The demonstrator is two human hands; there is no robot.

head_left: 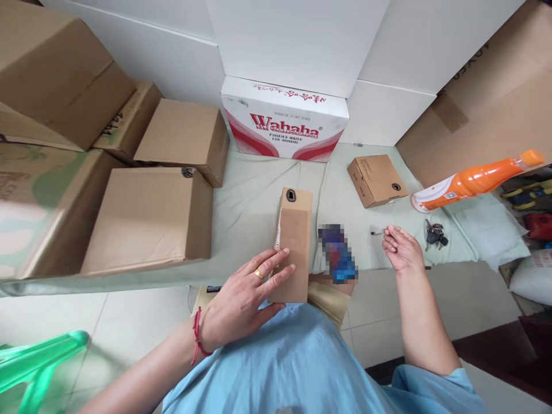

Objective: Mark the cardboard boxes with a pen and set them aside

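Note:
A long narrow cardboard box (298,230) with a dark oval mark at its far end sits in front of my body. My left hand (245,287) lies on its near half, fingers stretched out over the top. My right hand (401,247) is off to the right with its fingers pinched together. Out of them sticks a small thin stick-like object (376,232) with a dark tip; most of it is hidden by the fingers. Between the two hands lies a pixelated blue and dark item (338,253). A bunch of keys (435,234) rests right of my right hand.
A small cardboard box (376,179) and an orange bottle (474,181) are at the right. A Wahaha carton (287,123) stands against the wall. Several cardboard boxes (146,215) fill the left. A green plastic stool (43,356) stands on the floor.

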